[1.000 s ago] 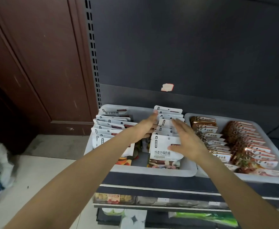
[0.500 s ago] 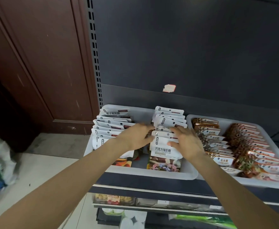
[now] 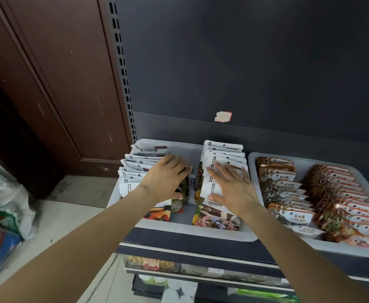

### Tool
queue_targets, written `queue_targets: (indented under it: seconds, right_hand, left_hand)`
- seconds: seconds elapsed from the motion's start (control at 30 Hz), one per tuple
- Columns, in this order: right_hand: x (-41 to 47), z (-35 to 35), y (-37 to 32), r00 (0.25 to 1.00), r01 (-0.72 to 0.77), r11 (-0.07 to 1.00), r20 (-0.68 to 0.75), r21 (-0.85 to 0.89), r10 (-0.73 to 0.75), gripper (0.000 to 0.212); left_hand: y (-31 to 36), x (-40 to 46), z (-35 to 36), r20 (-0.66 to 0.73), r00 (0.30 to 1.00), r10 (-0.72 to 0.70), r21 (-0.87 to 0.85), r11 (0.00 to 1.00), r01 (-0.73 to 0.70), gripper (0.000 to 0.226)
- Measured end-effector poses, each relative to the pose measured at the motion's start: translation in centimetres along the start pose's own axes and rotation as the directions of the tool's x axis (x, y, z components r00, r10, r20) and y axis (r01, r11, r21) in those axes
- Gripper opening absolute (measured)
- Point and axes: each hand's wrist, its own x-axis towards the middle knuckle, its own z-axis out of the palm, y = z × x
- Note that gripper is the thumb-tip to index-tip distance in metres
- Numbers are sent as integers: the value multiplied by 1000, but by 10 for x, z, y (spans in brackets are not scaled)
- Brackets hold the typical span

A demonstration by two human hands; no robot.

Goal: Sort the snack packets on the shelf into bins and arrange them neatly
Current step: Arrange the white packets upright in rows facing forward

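A white bin (image 3: 212,231) on the shelf holds two rows of white snack packets. My left hand (image 3: 166,178) lies flat, fingers straight, on top of the left row of packets (image 3: 139,162). My right hand (image 3: 231,186) lies flat with spread fingers on the right row of packets (image 3: 223,149). A few packets (image 3: 193,186) stand loosely in the gap between the two rows. The front packet of the right row (image 3: 214,217) shows a colourful candy picture.
A second white bin (image 3: 253,158) to the right holds two rows of brown and orange candy packets (image 3: 297,217). Below is a lower shelf (image 3: 201,270) with more goods. Plastic bags (image 3: 2,193) lie on the floor at left. A dark back panel rises behind the bins.
Both hands have moved apart: the left hand left the middle row and now presses the left row, while the right hand has flattened onto the right row.
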Motion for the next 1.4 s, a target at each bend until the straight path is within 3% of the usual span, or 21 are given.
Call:
queue_targets:
  seconds: [0.17,0.3,0.47,0.8,0.97,1.1,1.27,1.4]
  right_hand:
    - [3,9,12,1000,-19,999,3,51,19,80]
    - [5,10,16,1000,13,996,-25,90,-11,81]
    - [8,11,20,998,52,994,-27,99,-50,82]
    - [12,16,25,995,93,990,-40,104,-89,82]
    - [13,17,26,994,102,988,-46,117,-97,83]
    - [12,17,27,992,112,986,-67,122,-105,83]
    - [12,17,27,993,106,985,-64,135,-99,83]
    - [13,16,27,995,97,987,-47,132,-92,83]
  left_hand:
    - [10,3,-4,28,998,-62,45,997,60,83]
    - [46,8,4,62,998,13,146,989,-22,79]
    - [50,8,25,78,996,-43,166,986,29,77]
    - [46,29,51,204,978,-46,156,988,14,97]
    - [44,38,58,243,969,-38,186,982,-8,83]
    - [44,39,64,181,983,8,216,975,-48,58]
    - [44,40,63,157,987,31,177,982,-59,49]
    - [38,36,63,-35,999,15,134,991,-10,38]
